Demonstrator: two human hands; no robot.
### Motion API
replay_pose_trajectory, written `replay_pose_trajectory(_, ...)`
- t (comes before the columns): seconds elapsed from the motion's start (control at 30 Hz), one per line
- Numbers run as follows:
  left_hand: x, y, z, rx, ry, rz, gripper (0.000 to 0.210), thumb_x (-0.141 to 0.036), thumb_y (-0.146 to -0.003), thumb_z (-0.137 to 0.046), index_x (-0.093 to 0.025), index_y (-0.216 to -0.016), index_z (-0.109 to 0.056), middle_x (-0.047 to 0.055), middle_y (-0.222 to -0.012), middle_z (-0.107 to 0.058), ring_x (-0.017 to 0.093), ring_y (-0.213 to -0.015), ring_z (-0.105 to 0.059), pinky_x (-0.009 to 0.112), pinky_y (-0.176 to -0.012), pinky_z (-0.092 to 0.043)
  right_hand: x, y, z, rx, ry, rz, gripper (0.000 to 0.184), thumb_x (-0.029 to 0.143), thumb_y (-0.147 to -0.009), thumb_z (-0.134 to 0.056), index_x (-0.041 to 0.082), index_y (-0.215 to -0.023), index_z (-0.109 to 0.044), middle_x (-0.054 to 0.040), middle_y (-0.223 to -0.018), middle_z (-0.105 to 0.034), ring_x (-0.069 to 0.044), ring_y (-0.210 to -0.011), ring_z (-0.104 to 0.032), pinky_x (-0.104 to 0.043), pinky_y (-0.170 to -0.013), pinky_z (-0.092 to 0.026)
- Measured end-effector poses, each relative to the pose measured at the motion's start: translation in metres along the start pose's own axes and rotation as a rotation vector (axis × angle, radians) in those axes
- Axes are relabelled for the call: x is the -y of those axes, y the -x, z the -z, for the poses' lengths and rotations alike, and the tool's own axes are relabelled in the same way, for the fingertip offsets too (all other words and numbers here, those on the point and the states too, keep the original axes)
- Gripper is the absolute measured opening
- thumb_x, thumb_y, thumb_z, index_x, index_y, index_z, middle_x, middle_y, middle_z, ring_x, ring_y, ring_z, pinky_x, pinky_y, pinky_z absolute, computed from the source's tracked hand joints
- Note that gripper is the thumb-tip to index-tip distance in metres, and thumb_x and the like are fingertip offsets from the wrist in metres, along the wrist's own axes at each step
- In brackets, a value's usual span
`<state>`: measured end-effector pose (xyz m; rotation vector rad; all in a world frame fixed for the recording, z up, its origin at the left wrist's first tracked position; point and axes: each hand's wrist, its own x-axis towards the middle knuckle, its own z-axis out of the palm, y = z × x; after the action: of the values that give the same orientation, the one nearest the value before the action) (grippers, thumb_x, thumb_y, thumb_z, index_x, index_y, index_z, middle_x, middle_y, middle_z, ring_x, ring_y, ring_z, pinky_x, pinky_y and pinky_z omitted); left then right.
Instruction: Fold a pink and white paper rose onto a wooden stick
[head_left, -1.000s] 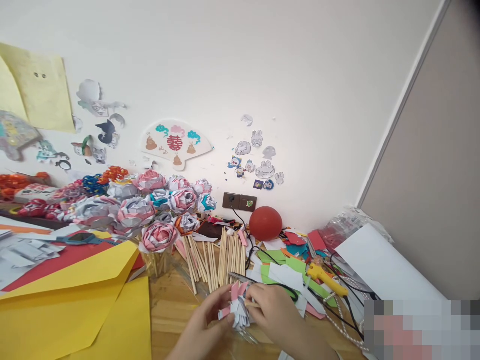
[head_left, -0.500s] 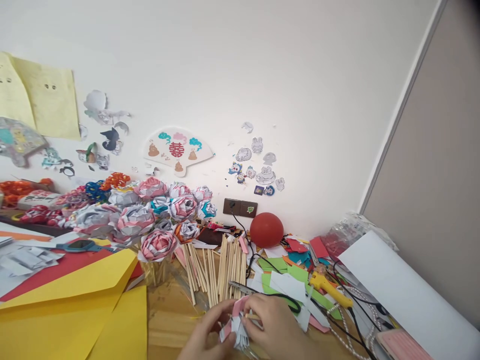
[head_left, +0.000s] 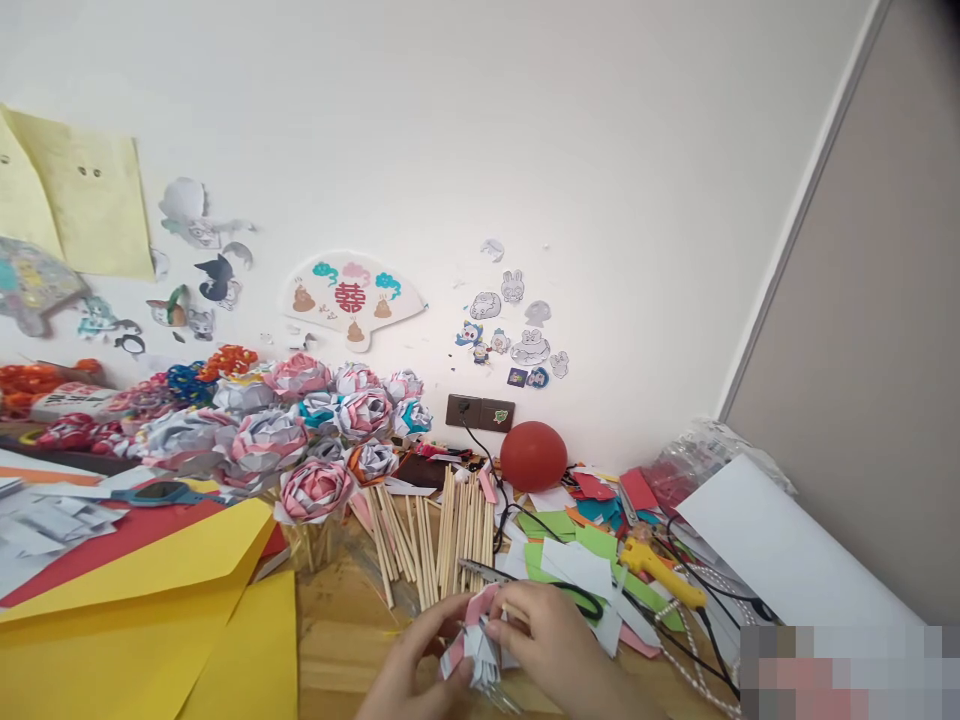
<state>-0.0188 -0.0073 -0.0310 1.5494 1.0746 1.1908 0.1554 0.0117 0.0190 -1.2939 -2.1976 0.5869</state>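
Nearer than the red balloon (head_left: 533,456) and a little to its left, a pink-and-white paper piece (head_left: 481,652) sits between two hands above the wooden table (head_left: 337,650). The left hand (head_left: 412,655) curls around it, thumb on the near side; the right hand (head_left: 551,635) pinches a pale stick (head_left: 515,612) beside the paper. Between balloon and hands lie scissors (head_left: 484,573). Left of the balloon are loose wooden sticks (head_left: 457,530) and, farther left, paper flowers (head_left: 317,487); to its right, nearer, lies a yellow glue gun (head_left: 664,572).
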Motion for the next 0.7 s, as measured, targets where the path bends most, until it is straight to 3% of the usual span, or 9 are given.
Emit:
replay_pose_trajectory(0.4, 0.005, -0.006, 0.000, 0.061, 0.429, 0.056, 0.044, -0.037, -0.064, -0.072, -0.022, -0.104, -0.064, 0.010, -0.109, -0.066, 0.030, -0.105, -0.056, 0.038, -0.089, -0.042, -0.016, -0.005, -0.015, -0.069, -0.086, -0.027, 0.012, 0.017, -0.075, -0.053, 0.015, -0.066, -0.061, 0.0021, -0.057, -0.053, -0.011, -0.054, -0.043, -0.019, -0.051, -0.029)
replay_pose_trajectory(0.57, 0.006, -0.009, -0.004, 0.057, 0.571, 0.141, 0.044, -0.034, -0.056, -0.078, -0.023, -0.098, -0.067, 0.009, -0.100, -0.070, 0.025, -0.087, -0.062, 0.036, -0.080, -0.045, -0.013, -0.005, -0.012, -0.045, -0.289, -0.035, 0.010, 0.015, -0.074, -0.053, 0.015, -0.069, -0.061, 0.0021, -0.062, -0.055, -0.010, -0.056, -0.045, -0.018, -0.052, -0.031)
replay_pose_trajectory(0.7, 0.004, -0.008, -0.003, 0.018, 0.642, 0.190, 0.044, -0.033, -0.056, -0.078, -0.024, -0.098, -0.067, 0.008, -0.096, -0.070, 0.021, -0.075, -0.063, 0.032, -0.069, -0.047, -0.009, -0.004, 0.000, -0.020, -0.305, -0.051, 0.006, 0.019, -0.072, -0.057, 0.016, -0.074, -0.062, 0.0052, -0.055, -0.047, -0.008, -0.050, -0.038, -0.017, -0.046, -0.027)
